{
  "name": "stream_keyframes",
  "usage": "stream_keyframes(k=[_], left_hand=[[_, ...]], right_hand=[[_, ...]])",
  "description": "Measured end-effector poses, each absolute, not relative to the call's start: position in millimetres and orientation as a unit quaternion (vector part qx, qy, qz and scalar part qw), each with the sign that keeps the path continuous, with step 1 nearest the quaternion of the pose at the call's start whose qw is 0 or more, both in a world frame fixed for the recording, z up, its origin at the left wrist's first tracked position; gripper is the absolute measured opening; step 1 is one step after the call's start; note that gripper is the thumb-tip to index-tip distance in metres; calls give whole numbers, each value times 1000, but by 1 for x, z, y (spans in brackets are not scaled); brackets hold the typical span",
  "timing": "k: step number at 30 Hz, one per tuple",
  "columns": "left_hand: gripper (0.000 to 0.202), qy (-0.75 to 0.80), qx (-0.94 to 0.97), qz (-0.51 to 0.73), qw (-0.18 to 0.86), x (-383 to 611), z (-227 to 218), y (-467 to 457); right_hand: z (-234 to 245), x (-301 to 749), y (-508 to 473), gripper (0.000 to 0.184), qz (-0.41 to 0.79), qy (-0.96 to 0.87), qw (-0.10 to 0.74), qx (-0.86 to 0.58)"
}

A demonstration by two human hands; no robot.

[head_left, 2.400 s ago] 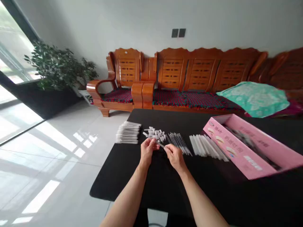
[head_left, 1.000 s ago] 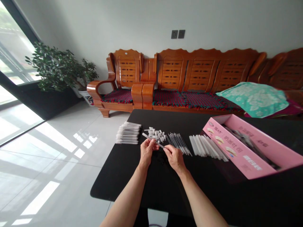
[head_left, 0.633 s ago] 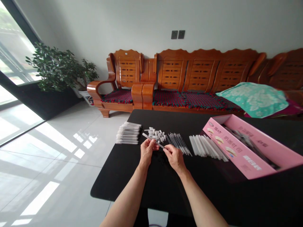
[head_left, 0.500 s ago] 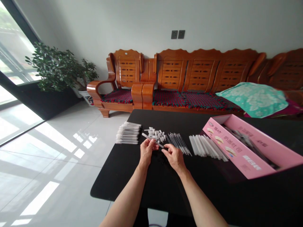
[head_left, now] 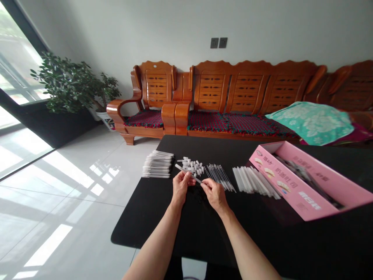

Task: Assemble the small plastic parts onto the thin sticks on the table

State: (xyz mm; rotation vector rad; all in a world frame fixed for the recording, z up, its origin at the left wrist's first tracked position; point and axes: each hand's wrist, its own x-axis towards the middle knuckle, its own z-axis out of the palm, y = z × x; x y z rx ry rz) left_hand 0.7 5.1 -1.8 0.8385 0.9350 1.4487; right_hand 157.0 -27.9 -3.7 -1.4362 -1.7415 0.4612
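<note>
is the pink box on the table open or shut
Open: the pink cardboard box has no lid over it, so its pink inner walls and the dark items inside show from above.

Two bare hands, the left hand (head_left: 181, 188) and the right hand (head_left: 215, 194), hold one white plastic tube (head_left: 184, 168) between them. One black tabletop (head_left: 140, 217) carries four separate groups: one bundle of white sticks (head_left: 157, 164), one heap of small white caps (head_left: 192, 166), one row of thin clear rods (head_left: 219, 177) and one fan of white tubes (head_left: 253, 181), each too tightly packed to count singly. There is one pink box (head_left: 291, 190). Beyond stand one wooden armchair (head_left: 155, 87), one wooden sofa (head_left: 244, 83), one potted plant (head_left: 68, 87), one teal cloth (head_left: 310, 122) and two wall sockets (head_left: 218, 42).
</note>
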Motion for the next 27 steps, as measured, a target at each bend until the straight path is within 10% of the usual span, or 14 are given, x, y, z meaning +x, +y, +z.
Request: stream_keyframes(k=[27], left_hand=[[41, 424, 307, 671, 525, -12, -5, 11]], right_hand=[[-10, 181, -28, 29, 48, -610, 387, -690]])
